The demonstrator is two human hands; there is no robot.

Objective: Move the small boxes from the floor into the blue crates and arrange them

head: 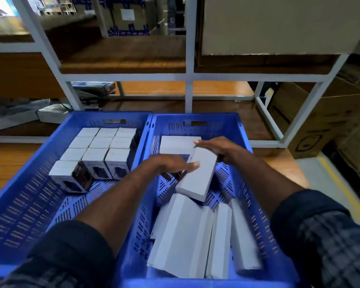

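Observation:
Two blue crates stand side by side on the floor. The left crate (29,204) holds several small white boxes (100,150) standing upright in neat rows at its far end. In the right crate (256,206), several white boxes (183,235) lie loosely at the near end, and one white box (175,144) lies flat at the far end. Both hands hold a tilted white box (197,175) over the middle of the right crate. My left hand (166,163) grips its left edge. My right hand (218,147) grips its far end.
A white metal shelf rack (188,75) stands just behind the crates, with cartons on its wooden shelves. Flat packages (19,115) lie on the lowest shelf at left. A large brown carton (312,125) sits at right, beside a yellow floor line (345,196).

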